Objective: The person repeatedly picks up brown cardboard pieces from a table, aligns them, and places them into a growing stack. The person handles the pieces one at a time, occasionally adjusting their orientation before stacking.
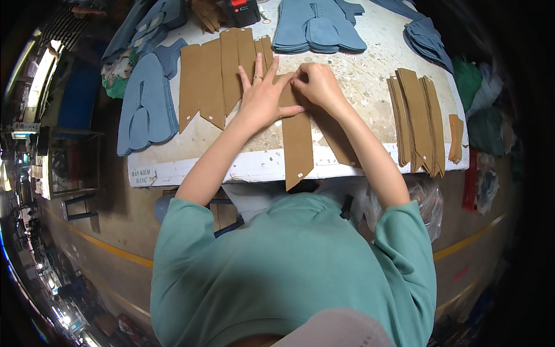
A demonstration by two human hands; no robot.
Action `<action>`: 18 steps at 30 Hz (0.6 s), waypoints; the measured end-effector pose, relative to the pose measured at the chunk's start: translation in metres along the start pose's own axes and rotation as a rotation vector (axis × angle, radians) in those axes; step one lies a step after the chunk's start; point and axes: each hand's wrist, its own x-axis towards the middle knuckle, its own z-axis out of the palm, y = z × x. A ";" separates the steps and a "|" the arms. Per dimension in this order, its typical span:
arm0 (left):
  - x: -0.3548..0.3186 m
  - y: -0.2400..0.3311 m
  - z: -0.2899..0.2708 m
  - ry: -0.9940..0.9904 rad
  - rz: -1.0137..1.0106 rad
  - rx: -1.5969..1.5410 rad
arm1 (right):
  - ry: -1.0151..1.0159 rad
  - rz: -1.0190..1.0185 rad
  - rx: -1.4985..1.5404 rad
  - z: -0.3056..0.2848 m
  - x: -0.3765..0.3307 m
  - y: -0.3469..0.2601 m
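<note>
1. The brown strip (297, 144) is laid lengthwise at the table's (358, 75) near middle, with its slanted near end hung over the edge and a small white label (300, 174) shown there.
2. The left hand (265, 95) is spread wide, its thumb laid across the strip and its fingers reached toward the brown panels (202, 81) on the left. The strip is best kept flat by light thumb pressure, so that no crease is pressed in.
3. The right hand (317, 87) is held narrow, its fingers bunched at the strip's far part; whether anything is pinched between the tips cannot be told.
4. Small, precise fingertip movements are called for, since the edge could be dragged askew by a hard pull.
5. A second brown strip (335, 139) is partly covered by the right forearm; it should not be nudged.
6. The brown stack (413, 115) on the right is best left squared, clear of the elbow.
</note>
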 end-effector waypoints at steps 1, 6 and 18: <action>0.000 -0.001 -0.001 0.010 -0.007 -0.001 | 0.073 -0.025 0.009 0.003 0.007 0.004; 0.002 -0.008 -0.008 0.104 0.120 -0.035 | 0.164 0.085 -0.016 -0.025 0.002 0.023; -0.005 -0.008 -0.006 -0.016 0.081 0.014 | 0.160 0.243 -0.119 -0.048 -0.119 -0.017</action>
